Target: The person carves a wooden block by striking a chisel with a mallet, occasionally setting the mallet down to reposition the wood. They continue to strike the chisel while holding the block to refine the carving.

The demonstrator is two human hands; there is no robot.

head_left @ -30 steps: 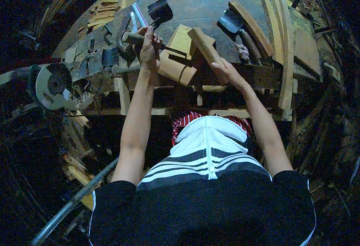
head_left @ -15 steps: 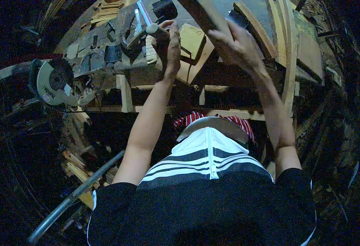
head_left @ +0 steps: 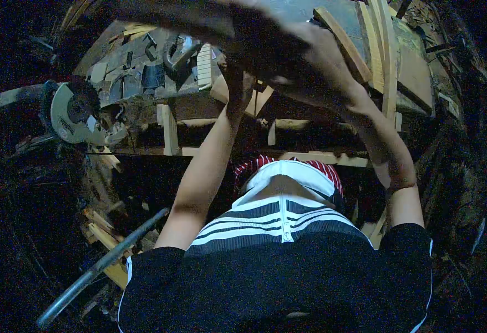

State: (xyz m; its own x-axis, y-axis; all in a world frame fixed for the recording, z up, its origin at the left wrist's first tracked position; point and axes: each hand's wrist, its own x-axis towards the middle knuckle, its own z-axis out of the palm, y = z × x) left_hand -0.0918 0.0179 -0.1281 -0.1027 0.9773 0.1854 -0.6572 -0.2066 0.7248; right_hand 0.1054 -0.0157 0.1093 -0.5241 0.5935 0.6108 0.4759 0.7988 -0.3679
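A long wooden board [head_left: 182, 19], dark and smeared by motion, crosses the top of the view close to the camera. My right hand [head_left: 324, 64] is closed on its right part, the fingers blurred and in shadow. My left hand [head_left: 241, 80] is beneath the board, near its middle. The board and deep shadow cover most of the left fingers, so their grip cannot be made out. Below the hands, a pale wood piece [head_left: 262, 100] shows at the workbench's [head_left: 193, 86] front edge. A pale ribbed block [head_left: 204, 66] lies just left of my left hand.
A circular saw [head_left: 69, 114] with an exposed blade stands at the bench's left end. Long wood strips [head_left: 387, 61] and a thick timber piece [head_left: 343, 44] lie on the right. Small dark tools [head_left: 153, 75] rest on the left. A metal pipe [head_left: 102, 266] slants at lower left.
The board has swung across to the left and nearer the camera, with my right hand on it. It now hides much of my left hand and the round-headed thing seen there before.
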